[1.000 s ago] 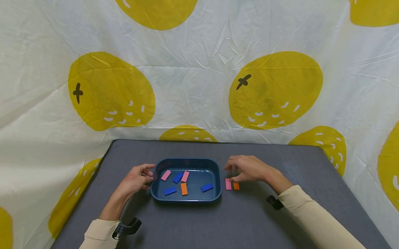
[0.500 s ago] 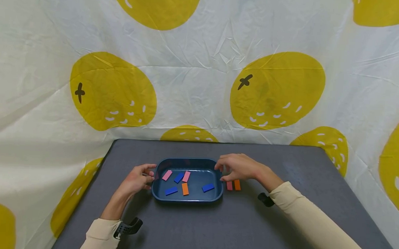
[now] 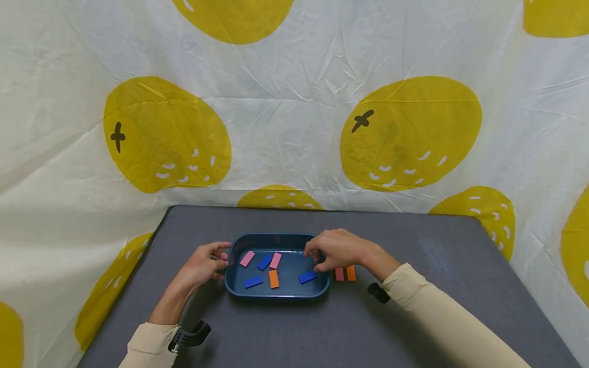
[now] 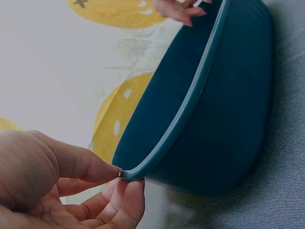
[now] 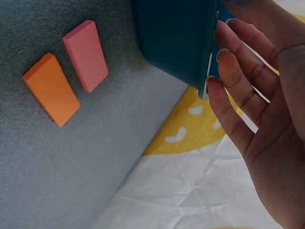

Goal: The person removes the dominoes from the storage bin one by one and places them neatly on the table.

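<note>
Blocks sit in and right of the tray, whose left rim our left hand pinches, while over its right end our right hand hangs, fingers parted, any touch unclear.

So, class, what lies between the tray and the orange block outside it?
A pink block lies between the tray and orange block; head and right wrist views show it.
</note>
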A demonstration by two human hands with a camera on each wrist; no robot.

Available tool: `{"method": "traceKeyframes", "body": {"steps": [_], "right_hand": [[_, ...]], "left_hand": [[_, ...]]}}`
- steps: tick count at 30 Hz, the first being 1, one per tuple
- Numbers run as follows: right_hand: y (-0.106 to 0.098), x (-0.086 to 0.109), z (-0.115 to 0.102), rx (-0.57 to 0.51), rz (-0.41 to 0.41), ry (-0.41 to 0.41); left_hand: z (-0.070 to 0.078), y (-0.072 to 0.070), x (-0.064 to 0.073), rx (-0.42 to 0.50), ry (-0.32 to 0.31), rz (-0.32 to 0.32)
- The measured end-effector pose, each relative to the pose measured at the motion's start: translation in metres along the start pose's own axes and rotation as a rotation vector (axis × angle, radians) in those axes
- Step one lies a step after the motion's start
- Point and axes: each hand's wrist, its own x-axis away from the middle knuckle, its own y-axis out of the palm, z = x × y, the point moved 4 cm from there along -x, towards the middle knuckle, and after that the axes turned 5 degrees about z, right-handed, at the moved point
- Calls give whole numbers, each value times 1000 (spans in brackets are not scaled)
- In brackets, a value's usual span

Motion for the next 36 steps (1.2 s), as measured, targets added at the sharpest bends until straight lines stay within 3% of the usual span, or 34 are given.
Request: {"method": "traceKeyframes", "body": {"steps": [12, 22, 28, 36], "right_hand": [[12, -20, -9, 29, -139, 6], [30, -32, -11, 63, -257, 96], [30, -32, -13, 62, -269, 97], [28, -35, -16, 100, -225, 9]], "left_hand": [[-1, -1, -1, 3, -5, 0], [0, -1, -1, 2, -2, -9], [1, 0, -2, 5, 4, -14], [-1, -1, -2, 9, 1, -14]]}}
